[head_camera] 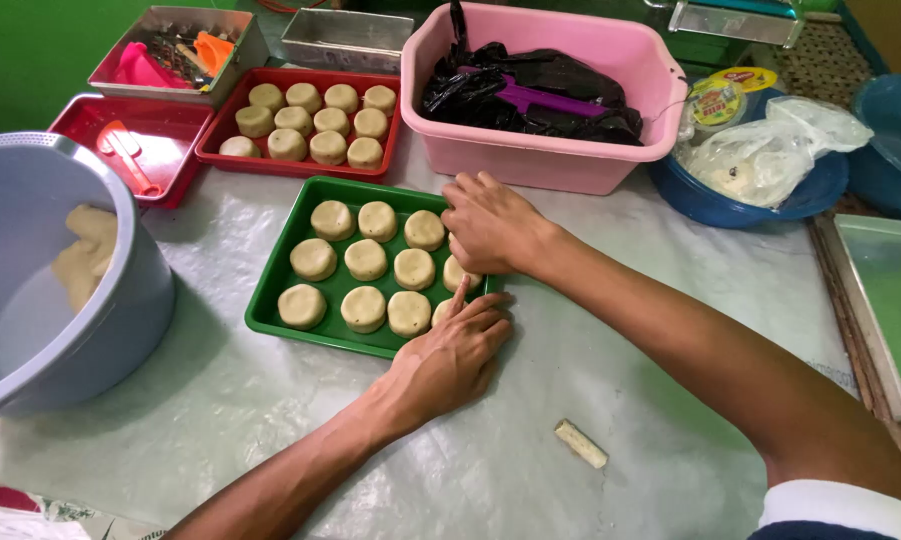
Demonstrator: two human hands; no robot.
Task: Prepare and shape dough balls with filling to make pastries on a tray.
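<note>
Dough rounds (365, 259) fill the green tray (275, 270), which both hands meet at its near right corner. Part of that corner is hidden: the right hand (488, 225) lies palm down over the far right round, and the left hand (452, 358) covers the tray's edge there, so whether any finger pinches a round cannot be told. The left hand rests flat on the table covering (530, 470), forefinger stretched onto the rounds; neither hand closes around anything that shows. The rounds are pale tan, flat-topped discs in neat rows. Beyond the hands sits a red tray (300, 165) of similar discs and a pink tub (540, 155) holding black plastic. Far left of the hands a grey basin (120, 300), cut off by the frame, holds a lump of dough. Near the left wrist lies a small pale stick (580, 443)
</note>
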